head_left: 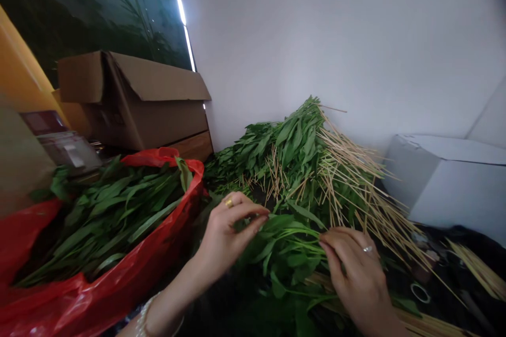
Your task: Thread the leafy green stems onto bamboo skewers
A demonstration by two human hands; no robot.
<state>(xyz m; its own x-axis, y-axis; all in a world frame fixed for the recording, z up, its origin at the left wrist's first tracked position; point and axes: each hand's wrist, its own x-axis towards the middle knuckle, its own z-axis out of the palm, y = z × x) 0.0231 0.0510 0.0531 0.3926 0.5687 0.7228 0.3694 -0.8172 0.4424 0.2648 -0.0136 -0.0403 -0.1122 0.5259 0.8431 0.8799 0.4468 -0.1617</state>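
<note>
My right hand [353, 266], a ring on one finger, pinches the stem ends of a small bunch of green leafy stems [292, 242]. The leaves fan out to the left, over more loose greens below. My left hand [233, 226], with a gold-coloured ring and a beaded bracelet, is closed in a pinch at the tip of a leaf [272, 217] on the bunch's left side. Just behind both hands lies a large heap of leafy greens [300, 131] fastened to thin wooden sticks [356, 168], the sticks pointing right.
At left, a red plastic bag [158, 253] holds long-leaved greens [114, 205]. Behind it stands an open cardboard box [158, 110]. A white box [454, 179] sits at right, beside loose sticks [478, 268] and a roll of tape [420, 293]. A pale wall [316, 26] rises behind.
</note>
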